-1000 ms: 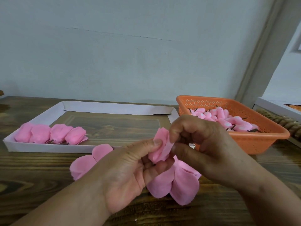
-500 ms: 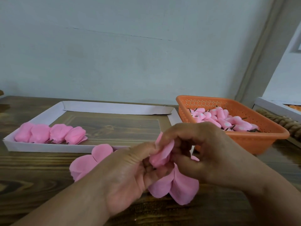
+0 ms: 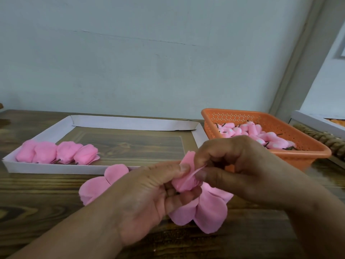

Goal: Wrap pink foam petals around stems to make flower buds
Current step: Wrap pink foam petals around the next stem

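While both hands meet near the centre of the view, the left hand point(image 3: 149, 200) grips a half-wrapped pink bud point(image 3: 184, 181), its thumb pressed on the bud's upper left side and its fingers curled underneath. From the 3 o'clock side the right hand point(image 3: 235, 165) pinches the edge of a thin petal flap point(image 3: 198, 169) between thumb and forefinger, right against the bud. Whether a stem runs inside the bud cannot be told, as the fingers cover its base.

Loose pink foam petals point(image 3: 209, 212) fan out below the hands toward 5 o'clock, lying on the wooden counter point(image 3: 46, 212) and partly hidden by the left fingers. More loose petals point(image 3: 99, 186) lie at 9 o'clock of the left hand, partly tucked behind the wrist.

At 10 o'clock of the hands a shallow white cardboard tray point(image 3: 61, 170) sits on the counter, with four finished pink buds point(image 3: 57, 152) lined up side by side, touching, in its near left corner. At 2 o'clock an orange perforated plastic basket point(image 3: 298, 156) stands just behind the right hand, holding a heap of small pink cores with dark stems point(image 3: 261, 135). A pale wall point(image 3: 149, 62) rises behind the counter, and a white box edge point(image 3: 317, 122) shows at the far right
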A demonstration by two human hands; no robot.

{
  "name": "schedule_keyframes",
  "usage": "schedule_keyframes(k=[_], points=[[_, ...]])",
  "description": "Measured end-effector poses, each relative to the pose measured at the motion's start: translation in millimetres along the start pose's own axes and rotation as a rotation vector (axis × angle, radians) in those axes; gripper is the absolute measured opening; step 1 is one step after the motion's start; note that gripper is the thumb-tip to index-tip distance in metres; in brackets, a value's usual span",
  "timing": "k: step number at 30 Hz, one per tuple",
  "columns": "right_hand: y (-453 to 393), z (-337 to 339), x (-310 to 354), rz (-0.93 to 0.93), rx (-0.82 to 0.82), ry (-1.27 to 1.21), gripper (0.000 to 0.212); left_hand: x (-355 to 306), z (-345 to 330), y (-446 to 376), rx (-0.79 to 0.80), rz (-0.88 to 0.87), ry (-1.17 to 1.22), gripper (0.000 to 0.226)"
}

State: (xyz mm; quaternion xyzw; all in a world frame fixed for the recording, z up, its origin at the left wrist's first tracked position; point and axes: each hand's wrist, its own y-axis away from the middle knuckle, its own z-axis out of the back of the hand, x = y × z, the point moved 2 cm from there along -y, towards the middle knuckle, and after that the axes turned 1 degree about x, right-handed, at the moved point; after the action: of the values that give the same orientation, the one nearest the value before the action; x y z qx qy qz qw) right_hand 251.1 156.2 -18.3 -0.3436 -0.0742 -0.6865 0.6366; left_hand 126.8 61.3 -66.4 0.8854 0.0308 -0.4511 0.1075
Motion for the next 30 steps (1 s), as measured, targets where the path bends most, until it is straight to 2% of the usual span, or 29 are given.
schedule_keyframes(k=[5,13,17,25,30], points=[[-0.3,1.4,1.6,0.002,0.019,-0.064,0.015,-1.3,-0.9,1.0,-0.008,-0.003,0.001,0.020],[-2.8,-5.9,2.3,0.050,-0.043,-0.137,0.012,-2.2,-0.3,1.1,-0.001,-0.066,-0.026,0.018],[-4.6,-7.8,3.7,0.060,-0.061,-0.120,0.012,-1.5,-0.8,1.1,0.014,-0.071,-0.037,0.010],[-7.2,-12.1,2.2,-0.004,-0.194,0.023,0.013,-0.3,2.8,-2.5,0.031,-0.082,-0.039,0.016],[-8.5,-13.9,1.5,-0.045,-0.233,0.012,0.014,-0.2,4.0,-3.4,0.057,-0.106,-0.066,0.017]])
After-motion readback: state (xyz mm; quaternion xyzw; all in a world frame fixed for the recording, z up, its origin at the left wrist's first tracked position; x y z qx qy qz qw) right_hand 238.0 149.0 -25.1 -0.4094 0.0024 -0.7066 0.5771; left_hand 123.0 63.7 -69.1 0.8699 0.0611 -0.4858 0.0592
